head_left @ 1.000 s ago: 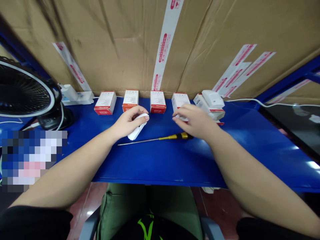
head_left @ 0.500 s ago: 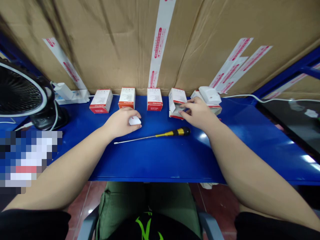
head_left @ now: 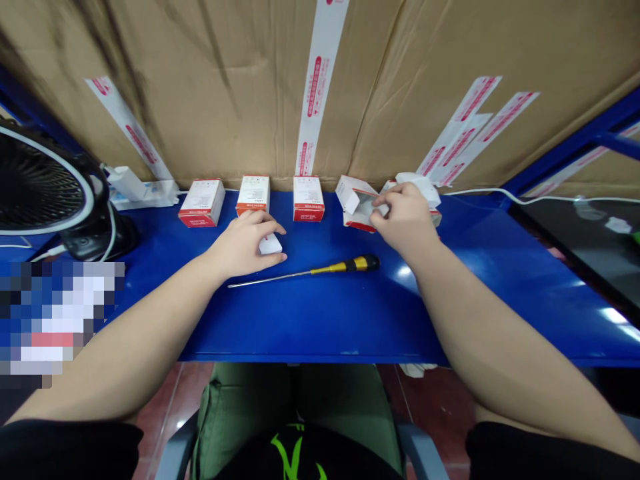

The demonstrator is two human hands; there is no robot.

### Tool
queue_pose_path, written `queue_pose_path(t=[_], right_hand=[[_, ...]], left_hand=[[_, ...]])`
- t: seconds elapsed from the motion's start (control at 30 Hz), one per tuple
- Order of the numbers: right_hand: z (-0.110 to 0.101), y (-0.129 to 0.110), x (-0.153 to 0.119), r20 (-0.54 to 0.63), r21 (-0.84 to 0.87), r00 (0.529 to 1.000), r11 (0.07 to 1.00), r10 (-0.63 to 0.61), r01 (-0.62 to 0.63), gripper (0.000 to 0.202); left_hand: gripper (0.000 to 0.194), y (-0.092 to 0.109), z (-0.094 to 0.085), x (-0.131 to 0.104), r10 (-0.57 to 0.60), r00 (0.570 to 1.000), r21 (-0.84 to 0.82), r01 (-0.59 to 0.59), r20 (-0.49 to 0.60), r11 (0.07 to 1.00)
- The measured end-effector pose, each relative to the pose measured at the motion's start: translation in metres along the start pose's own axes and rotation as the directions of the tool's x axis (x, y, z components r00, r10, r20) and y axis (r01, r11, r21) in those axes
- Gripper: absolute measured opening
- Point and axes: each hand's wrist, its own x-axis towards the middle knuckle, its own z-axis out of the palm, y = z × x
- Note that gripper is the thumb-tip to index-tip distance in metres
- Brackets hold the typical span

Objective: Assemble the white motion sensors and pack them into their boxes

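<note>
My left hand (head_left: 245, 245) rests over a small white plastic device (head_left: 271, 245) on the blue table (head_left: 320, 327). Its thumb and forefinger are apart around the device; the other fingers are partly hidden. Farther right, my right hand (head_left: 407, 219) is closed at the edge of an open white-and-red box (head_left: 356, 195), its fingertips on a white flap. The box is tilted and turned, with its open end facing me. Between my forearms lies a yellow-and-black screwdriver (head_left: 345, 265), its shaft pointing left.
Closed boxes stand along the back: one at the left (head_left: 201, 202), an orange-edged one (head_left: 253, 193) and a middle one (head_left: 309, 199). Behind my right hand sits a larger white device (head_left: 423, 189) on another box. A fan (head_left: 40, 180) and power strip (head_left: 145, 195) are at the left.
The open box has tipped and turned as my right hand moved slightly at its flap. My left thumb and forefinger have spread from the white device, which stays in nearly the same place.
</note>
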Motion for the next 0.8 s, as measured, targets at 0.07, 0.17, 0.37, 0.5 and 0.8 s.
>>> queue_pose_path(t=[0.07, 0.17, 0.37, 0.5, 0.8], right_hand=[[-0.005, -0.001, -0.001, -0.130, -0.024, 0.989, 0.997, 0.069, -0.072, 0.022], [-0.017, -0.007, -0.003, -0.251, -0.060, 0.964, 0.992, 0.090, -0.108, 0.027], [-0.042, -0.038, -0.006, -0.306, 0.012, 0.949, 0.997, 0.078, -0.079, 0.042], [-0.041, -0.072, -0.012, -0.182, 0.229, 0.982, 0.969, -0.046, 0.088, 0.041], [-0.023, -0.100, -0.020, -0.056, 0.512, 0.961, 0.819, -0.270, 0.260, 0.029]], left_hand=[[0.042, 0.002, -0.002, 0.000, 0.020, 0.998, 0.001, -0.020, -0.055, 1.000], [0.040, 0.005, -0.004, 0.000, 0.055, 0.987, -0.013, -0.057, -0.153, 0.998], [0.056, 0.002, -0.003, -0.001, 0.076, 0.950, -0.016, -0.085, -0.303, 0.996], [0.092, -0.001, 0.001, -0.001, 0.160, 0.907, -0.024, -0.183, -0.389, 0.983], [0.039, 0.010, -0.003, 0.000, 0.235, 0.920, -0.049, -0.263, -0.314, 0.964]])
